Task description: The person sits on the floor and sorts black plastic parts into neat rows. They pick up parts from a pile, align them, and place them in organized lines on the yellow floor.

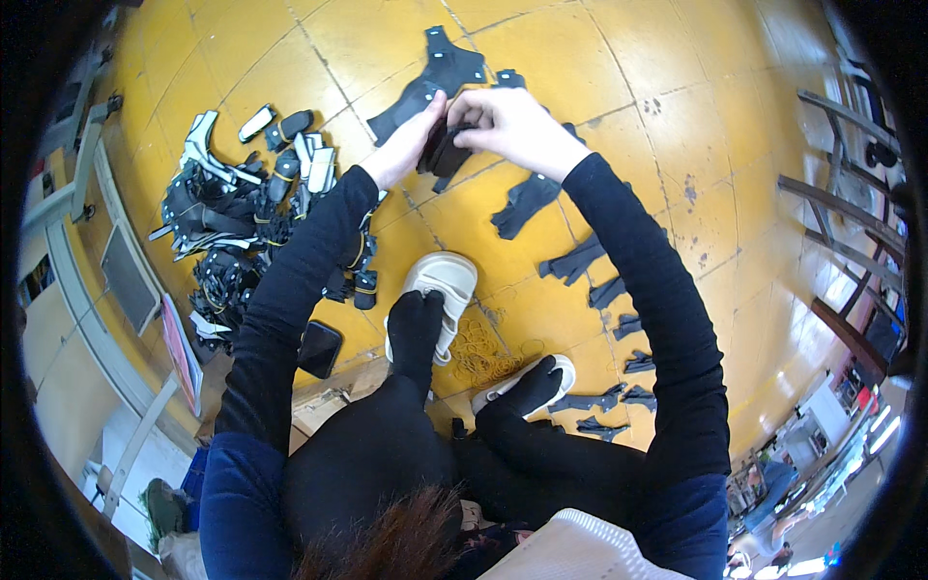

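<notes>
Between my two hands is a bundle of dark cut fabric pieces, held up above the yellow floor. My left hand grips its left side, with the thumb pointing up along it. The fingers of my right hand are curled and pinch the bundle's right edge. Just beyond my hands lie flat black fabric pieces with small white stickers. Another stack of black cut pieces rests on the floor below my right wrist.
On the left is a heap of black and white fabric bundles. Tan rubber bands lie between my feet in pale slippers. A dark phone-like slab lies by my left arm. Several black stacks line the right; wooden frames stand farther right.
</notes>
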`<state>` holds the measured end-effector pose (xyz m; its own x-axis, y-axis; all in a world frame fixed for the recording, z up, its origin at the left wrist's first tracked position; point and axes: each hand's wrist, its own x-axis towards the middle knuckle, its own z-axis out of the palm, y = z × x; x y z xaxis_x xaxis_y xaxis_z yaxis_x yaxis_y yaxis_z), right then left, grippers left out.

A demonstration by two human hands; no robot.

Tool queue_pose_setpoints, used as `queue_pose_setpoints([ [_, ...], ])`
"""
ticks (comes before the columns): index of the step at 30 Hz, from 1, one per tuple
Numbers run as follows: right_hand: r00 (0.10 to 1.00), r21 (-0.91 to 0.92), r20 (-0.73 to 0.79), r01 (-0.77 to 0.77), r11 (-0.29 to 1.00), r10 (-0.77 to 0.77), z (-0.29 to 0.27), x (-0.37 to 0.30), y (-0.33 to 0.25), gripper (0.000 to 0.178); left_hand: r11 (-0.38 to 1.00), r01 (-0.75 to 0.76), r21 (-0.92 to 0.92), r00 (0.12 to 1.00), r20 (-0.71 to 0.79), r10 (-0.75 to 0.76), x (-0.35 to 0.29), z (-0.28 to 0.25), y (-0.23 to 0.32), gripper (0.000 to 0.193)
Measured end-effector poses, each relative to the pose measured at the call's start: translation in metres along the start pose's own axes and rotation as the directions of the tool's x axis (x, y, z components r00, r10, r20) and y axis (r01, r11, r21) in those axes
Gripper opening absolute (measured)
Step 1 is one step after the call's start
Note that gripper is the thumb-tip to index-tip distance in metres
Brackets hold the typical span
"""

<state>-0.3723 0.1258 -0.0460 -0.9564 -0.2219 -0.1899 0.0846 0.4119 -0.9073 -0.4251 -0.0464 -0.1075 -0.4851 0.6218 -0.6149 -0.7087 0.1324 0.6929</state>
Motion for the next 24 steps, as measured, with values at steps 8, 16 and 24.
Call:
queue_pose_setpoints([
  [8,0.896,0.034,-0.37,-0.252,0.967,0.246,-0.012,-0.067,0.071,0.03,0.996,0.079,0.038,0.958,0.273,-0.087,-0.012,0.049,-0.026,0.026],
  [16,0.89,-0.373,-0.392,-0.386,0.844,0.233,0.038,-0.115,0.093,0.023,0.982,0.157,0.102,0.977,0.132,-0.17,-0.016,0.038,-0.048,0.019],
  [24,0.93,0.227,-0.232,-0.233,0.946,0.285,0.027,-0.145,0.055,0.015,0.889,-0.172,0.424,0.905,0.424,-0.027,-0.018,0.067,-0.057,0.041],
])
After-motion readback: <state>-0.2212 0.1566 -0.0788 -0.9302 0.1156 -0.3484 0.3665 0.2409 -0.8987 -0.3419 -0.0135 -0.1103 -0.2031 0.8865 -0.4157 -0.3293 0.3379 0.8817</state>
